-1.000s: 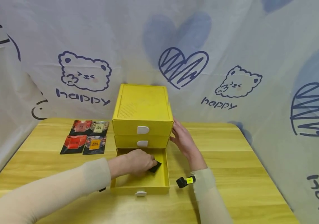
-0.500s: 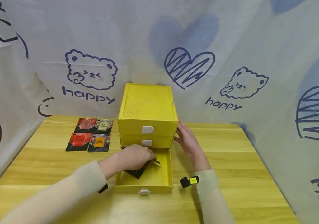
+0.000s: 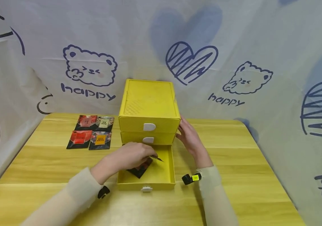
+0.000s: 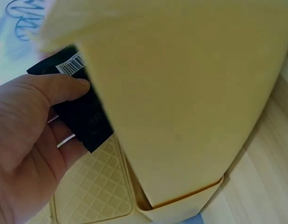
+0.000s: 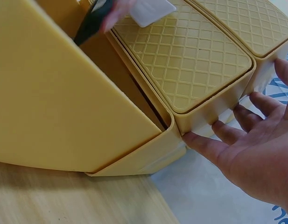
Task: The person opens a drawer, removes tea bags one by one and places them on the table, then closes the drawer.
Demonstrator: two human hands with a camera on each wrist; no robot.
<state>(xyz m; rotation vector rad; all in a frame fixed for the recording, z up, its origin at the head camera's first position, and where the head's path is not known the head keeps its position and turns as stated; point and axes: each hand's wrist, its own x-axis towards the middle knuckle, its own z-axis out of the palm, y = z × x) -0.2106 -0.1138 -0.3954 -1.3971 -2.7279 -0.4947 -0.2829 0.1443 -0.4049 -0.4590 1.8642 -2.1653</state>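
Note:
My left hand (image 3: 132, 156) pinches a small dark sachet (image 3: 157, 158) between thumb and fingers, over the pulled-out bottom drawer (image 3: 159, 176). The left wrist view shows this sachet's black back (image 4: 83, 112) with a white barcode. Another dark sachet (image 3: 140, 171) lies on the drawer floor, partly hidden under the hand. The yellow drawer cabinet (image 3: 149, 97) has its two upper drawers closed. My right hand (image 3: 190, 138) rests against the cabinet's right side. In the right wrist view its extended fingertips (image 5: 202, 144) touch the side walls.
Several black-edged sachets lie in two rows on the wooden table (image 3: 234, 157), left of the cabinet, among them a red one (image 3: 79, 139) and an orange-labelled one (image 3: 100, 139). A printed white cloth (image 3: 141, 37) hangs behind. Each wrist carries a black camera.
The left hand has shifted slightly left, and its sachet has turned nearly edge-on to the head view. A sachet on the drawer floor has come into sight beneath it. The right hand stays put.

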